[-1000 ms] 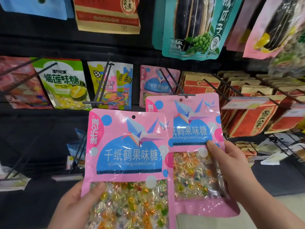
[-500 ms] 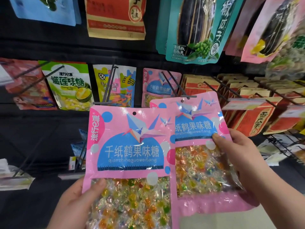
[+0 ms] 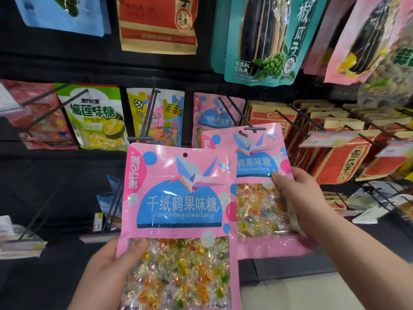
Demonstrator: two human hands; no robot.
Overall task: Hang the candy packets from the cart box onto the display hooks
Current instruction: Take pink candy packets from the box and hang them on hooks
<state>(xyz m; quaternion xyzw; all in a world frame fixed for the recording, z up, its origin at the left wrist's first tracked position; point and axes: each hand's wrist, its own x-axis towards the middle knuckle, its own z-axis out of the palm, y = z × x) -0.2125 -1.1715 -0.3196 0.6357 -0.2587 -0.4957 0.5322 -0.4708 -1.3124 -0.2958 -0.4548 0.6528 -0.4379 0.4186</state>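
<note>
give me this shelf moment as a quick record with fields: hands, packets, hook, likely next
left hand: grips front pink packet at its lower left, thumb on the clear window
right hand: grips second pink packet by its right edge
second pink packet: top raised to the display hook tip; threaded or not, cannot tell
already hung: matching packet at the back of that hook
neighbours: green durian packet left, red seed packets right
likely next: probably push second pink packet along the hook

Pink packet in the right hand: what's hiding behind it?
Another pink packet hanging at the back of the hook. Its upper part shows, but its bottom is covered.
</note>
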